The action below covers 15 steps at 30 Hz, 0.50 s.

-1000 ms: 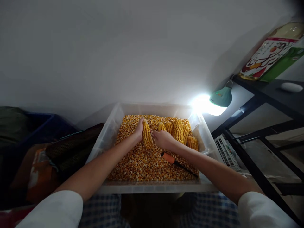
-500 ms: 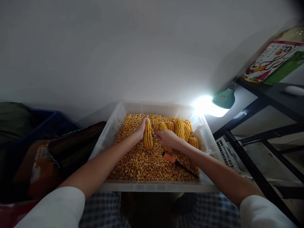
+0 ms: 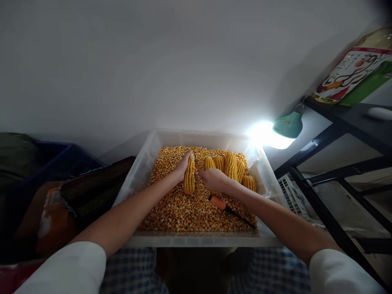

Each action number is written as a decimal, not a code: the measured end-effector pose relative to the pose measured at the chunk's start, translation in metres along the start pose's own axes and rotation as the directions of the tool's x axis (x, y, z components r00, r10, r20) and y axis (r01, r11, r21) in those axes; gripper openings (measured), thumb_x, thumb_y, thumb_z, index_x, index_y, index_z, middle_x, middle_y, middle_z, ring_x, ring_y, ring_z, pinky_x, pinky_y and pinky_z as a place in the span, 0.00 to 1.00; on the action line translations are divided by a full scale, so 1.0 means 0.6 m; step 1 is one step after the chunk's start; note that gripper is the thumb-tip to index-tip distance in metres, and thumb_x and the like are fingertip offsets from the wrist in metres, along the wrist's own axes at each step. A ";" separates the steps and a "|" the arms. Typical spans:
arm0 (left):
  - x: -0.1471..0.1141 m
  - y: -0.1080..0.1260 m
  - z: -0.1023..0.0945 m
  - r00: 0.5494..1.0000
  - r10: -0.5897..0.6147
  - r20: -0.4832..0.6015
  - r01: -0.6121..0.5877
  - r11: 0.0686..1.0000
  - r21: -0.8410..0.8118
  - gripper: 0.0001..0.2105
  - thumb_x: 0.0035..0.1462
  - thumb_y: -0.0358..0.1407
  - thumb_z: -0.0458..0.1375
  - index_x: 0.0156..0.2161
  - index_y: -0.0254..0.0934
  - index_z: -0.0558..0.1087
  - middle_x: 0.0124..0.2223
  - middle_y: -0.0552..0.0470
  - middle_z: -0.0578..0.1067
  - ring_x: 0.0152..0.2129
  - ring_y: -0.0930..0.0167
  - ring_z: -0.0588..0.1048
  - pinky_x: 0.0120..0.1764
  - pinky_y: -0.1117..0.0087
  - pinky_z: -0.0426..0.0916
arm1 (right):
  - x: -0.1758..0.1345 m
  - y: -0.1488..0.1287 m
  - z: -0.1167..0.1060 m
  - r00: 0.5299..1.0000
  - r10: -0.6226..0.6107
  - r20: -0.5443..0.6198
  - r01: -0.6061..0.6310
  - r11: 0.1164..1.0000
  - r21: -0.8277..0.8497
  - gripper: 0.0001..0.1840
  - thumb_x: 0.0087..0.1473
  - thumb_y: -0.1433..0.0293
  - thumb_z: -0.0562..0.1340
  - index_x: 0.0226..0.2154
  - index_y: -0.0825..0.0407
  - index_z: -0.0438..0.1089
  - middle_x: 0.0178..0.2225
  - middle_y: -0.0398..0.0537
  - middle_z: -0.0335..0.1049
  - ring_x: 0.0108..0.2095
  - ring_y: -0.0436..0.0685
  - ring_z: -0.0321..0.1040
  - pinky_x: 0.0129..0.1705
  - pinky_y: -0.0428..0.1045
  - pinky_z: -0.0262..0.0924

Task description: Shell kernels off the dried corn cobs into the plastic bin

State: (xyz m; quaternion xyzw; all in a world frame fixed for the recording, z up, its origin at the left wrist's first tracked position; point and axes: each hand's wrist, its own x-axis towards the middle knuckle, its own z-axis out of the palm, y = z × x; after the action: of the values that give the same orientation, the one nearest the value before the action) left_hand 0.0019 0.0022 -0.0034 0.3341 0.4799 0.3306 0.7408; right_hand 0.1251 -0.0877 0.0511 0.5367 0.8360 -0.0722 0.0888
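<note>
The left hand (image 3: 183, 166) covers the left side of the corn cob (image 3: 189, 175), its fingers wrapped round it and mostly hidden behind it. The cob stands nearly upright above the loose kernels (image 3: 183, 214) in the translucent tub (image 3: 202, 241), its top leaning slightly right. The right hand (image 3: 214, 179) is at the cob's right edge with its fingers bent in; the fingertips are too small and dim to tell whether they press the cob or pinch a kernel. That hand and its forearm hide the lower parts of some of the other cobs (image 3: 231, 165), grouped on the kernels at the tub's right side. The orange-handled tool (image 3: 217, 202) lies on the kernels below the right wrist, its dark shaft pointing down to the right.

Glare blots out the lit end of the lamp (image 3: 288, 125), and the bottle (image 3: 352, 73) is cut off at the right edge. The mesh bag (image 3: 94, 192) sits in deep shadow.

A second ago the cob's top leaned left; now it tips the other way. The tool and the grouped cobs keep their places.
</note>
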 end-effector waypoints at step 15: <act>-0.009 -0.012 0.012 0.998 0.067 0.000 -0.067 0.996 -0.061 0.13 0.43 0.46 0.53 0.26 0.36 0.64 0.16 0.56 0.65 0.11 0.76 0.64 0.17 0.75 0.61 | 0.002 -0.005 0.029 0.998 -0.042 -0.052 0.042 0.999 0.002 0.14 0.51 0.69 0.47 0.37 0.55 0.63 0.30 0.53 0.69 0.30 0.56 0.66 0.30 0.46 0.52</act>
State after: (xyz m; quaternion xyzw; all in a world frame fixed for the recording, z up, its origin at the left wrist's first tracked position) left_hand 0.0084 -0.0076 -0.0042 0.3277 0.4575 0.3694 0.7395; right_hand 0.1231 -0.0919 0.0342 0.5207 0.8491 -0.0616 0.0646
